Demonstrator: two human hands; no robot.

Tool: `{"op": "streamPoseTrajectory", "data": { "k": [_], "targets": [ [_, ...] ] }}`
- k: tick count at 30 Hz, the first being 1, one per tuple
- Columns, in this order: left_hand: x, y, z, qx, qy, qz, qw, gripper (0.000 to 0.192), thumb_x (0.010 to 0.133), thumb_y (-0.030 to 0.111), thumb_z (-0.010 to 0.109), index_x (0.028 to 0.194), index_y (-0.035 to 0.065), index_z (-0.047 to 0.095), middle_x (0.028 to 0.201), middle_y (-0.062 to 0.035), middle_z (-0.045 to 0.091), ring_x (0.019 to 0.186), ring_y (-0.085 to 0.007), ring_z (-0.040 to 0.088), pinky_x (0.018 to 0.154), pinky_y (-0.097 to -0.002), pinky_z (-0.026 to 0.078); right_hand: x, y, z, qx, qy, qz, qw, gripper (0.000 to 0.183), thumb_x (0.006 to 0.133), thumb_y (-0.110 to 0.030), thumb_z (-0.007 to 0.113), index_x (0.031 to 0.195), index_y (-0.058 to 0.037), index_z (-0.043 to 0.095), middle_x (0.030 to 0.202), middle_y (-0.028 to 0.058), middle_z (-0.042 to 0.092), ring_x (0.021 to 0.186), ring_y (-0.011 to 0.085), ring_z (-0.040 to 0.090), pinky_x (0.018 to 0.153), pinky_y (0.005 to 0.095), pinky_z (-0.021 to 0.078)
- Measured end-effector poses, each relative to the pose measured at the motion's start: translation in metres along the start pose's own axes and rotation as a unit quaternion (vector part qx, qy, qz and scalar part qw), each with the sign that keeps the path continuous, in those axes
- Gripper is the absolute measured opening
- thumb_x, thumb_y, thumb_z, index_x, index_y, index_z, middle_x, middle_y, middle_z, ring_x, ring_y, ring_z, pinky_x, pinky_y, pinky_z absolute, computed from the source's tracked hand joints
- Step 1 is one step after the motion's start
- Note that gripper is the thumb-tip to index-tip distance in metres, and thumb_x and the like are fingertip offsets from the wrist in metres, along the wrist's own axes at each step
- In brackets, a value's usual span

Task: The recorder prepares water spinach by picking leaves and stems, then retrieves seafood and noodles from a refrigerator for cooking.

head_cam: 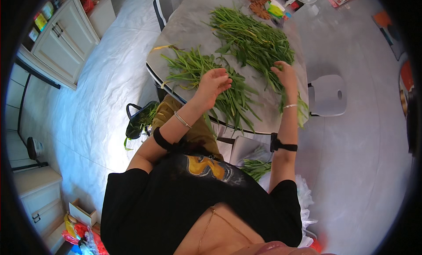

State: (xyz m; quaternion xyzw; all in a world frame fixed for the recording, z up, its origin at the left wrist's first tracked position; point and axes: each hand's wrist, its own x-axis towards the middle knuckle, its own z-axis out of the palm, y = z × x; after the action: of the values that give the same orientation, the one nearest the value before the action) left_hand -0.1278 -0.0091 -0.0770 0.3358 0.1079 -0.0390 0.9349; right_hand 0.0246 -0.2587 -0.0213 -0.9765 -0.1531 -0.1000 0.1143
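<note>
My left hand (215, 86) hovers over the smaller pile of long-stemmed leafy greens (237, 100), near the table's front edge. Its fingers curl loosely apart from the thumb, and nothing shows between them. At the right edge of the larger pile of greens (254, 37) is my right hand (285, 75), thumb and fingertips bent towards the stems. Whether it grips a stem is unclear. Blurred pale green leaves (301, 109) show beside and beneath my right wrist. Both piles lie on the grey stone-look tabletop (194, 27).
A black bag of green scraps (135, 124) is on the floor at left. More greens (255, 169) in clear plastic are below the table edge. A grey stool (328, 95) stands right. A tissue pack (275, 9) and woven coasters (258, 9) sit at the table's far end.
</note>
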Motion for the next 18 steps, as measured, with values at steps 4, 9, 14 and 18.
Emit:
{"op": "streamPoseTrajectory", "data": {
  "k": [4,9,14,18],
  "targets": [
    [-0.004,-0.011,-0.001,-0.004,-0.010,-0.021,1.000,0.020,0.084,0.004,0.054,0.103,0.0022,0.051,0.097,-0.0075,0.055,0.086,-0.0177,0.056,0.079,-0.0311,0.048,0.018,-0.018,0.042,-0.038,-0.111,0.033,0.993,0.033,0.076,-0.024,0.062,0.107,-0.0133,0.061,0.099,0.0121,0.062,0.087,0.0281,0.060,0.070,0.0408,0.0496],
    [-0.005,-0.012,-0.006,-0.006,-0.018,-0.033,0.999,0.020,0.083,0.005,0.054,0.103,0.0021,0.052,0.097,-0.0075,0.055,0.086,-0.0174,0.056,0.079,-0.0316,0.048,0.011,-0.026,0.077,-0.124,-0.085,0.021,0.988,0.020,0.075,-0.022,0.062,0.089,-0.0080,0.062,0.087,0.0130,0.063,0.082,0.0302,0.061,0.064,0.0412,0.0504],
    [-0.002,-0.016,-0.006,-0.015,-0.015,-0.041,0.999,0.019,0.083,0.004,0.054,0.102,0.0015,0.052,0.095,-0.0073,0.055,0.086,-0.0174,0.056,0.079,-0.0317,0.048,-0.007,-0.028,0.075,-0.118,-0.129,0.022,0.984,0.021,0.074,-0.022,0.063,0.088,-0.0071,0.060,0.085,0.0122,0.063,0.078,0.0291,0.061,0.063,0.0400,0.0497],
    [0.005,-0.028,0.000,-0.021,-0.033,-0.071,0.997,0.018,0.083,0.004,0.053,0.101,0.0004,0.052,0.093,-0.0074,0.055,0.085,-0.0175,0.056,0.080,-0.0316,0.048,-0.025,-0.029,0.068,-0.095,-0.098,0.013,0.991,0.025,0.075,-0.024,0.063,0.096,-0.0092,0.061,0.086,0.0108,0.063,0.075,0.0274,0.061,0.062,0.0393,0.0493]
  ]
}}
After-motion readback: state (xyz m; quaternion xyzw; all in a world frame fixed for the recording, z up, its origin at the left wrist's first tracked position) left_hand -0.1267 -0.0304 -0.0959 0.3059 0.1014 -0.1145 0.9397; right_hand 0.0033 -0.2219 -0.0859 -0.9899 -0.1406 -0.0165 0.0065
